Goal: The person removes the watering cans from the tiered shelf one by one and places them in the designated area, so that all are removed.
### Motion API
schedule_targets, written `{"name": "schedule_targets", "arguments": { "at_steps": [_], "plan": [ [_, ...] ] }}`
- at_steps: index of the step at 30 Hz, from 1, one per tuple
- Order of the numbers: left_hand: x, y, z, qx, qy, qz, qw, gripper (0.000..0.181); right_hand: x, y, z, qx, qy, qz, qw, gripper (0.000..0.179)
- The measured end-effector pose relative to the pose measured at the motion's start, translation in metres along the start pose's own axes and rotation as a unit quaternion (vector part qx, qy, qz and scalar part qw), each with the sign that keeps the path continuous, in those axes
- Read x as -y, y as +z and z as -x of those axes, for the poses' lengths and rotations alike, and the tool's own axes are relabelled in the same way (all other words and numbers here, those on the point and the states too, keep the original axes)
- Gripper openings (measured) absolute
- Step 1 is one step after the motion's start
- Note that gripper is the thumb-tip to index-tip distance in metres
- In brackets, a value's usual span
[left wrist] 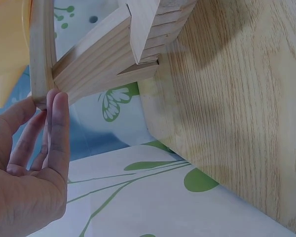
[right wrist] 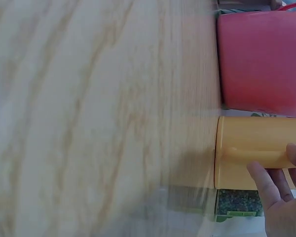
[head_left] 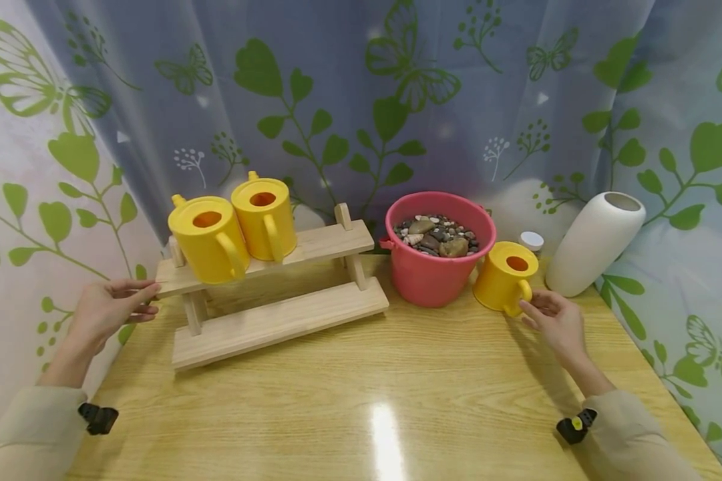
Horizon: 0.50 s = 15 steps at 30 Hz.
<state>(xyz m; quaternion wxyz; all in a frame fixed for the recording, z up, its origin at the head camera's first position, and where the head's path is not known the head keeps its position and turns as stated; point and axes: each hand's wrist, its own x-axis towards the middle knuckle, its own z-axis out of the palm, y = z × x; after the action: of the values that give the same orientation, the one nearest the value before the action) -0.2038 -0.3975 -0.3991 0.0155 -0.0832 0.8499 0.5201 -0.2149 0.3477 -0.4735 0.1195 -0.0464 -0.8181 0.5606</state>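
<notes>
Pink all over, a bucket is standing on the wood-grain table and holding grey and brown stones. Just right of the bucket, a yellow watering can is sitting upright on the table; the right hand is pinching its handle between thumb and fingers. Left of the bucket, a two-step wooden stand is ending near the bucket's side, and the left hand is gripping the upper shelf with thumb and fingers at the end away from the bucket. On that shelf, left of the bucket, a second yellow can and a third yellow can are resting side by side. Farther right of the bucket, a white vase is appearing tilted, while a white lid is showing behind the can. Behind the bucket, a blue-grey curtain is hanging.
</notes>
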Motion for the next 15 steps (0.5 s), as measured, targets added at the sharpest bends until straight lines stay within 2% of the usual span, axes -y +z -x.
{"name": "schedule_targets", "arguments": {
  "at_steps": [6, 9, 12, 15],
  "plan": [
    [0.001, 0.002, -0.001, -0.001, 0.006, 0.008, 1.0, 0.056, 0.001, -0.002, -0.001, 0.004, 0.005, 0.016, 0.9998, 0.046],
    [0.002, 0.002, -0.002, 0.001, 0.006, 0.01, 0.9999, 0.053, 0.005, -0.004, 0.004, -0.015, 0.004, 0.018, 0.9997, 0.046],
    [0.003, 0.001, -0.002, 0.002, 0.004, 0.006, 1.0, 0.056, 0.015, -0.005, 0.009, -0.034, 0.004, -0.02, 0.9992, 0.039],
    [0.003, 0.0, -0.002, 0.001, 0.003, 0.004, 1.0, 0.057, 0.03, -0.001, 0.016, -0.031, -0.008, -0.057, 0.9979, 0.03]
  ]
}}
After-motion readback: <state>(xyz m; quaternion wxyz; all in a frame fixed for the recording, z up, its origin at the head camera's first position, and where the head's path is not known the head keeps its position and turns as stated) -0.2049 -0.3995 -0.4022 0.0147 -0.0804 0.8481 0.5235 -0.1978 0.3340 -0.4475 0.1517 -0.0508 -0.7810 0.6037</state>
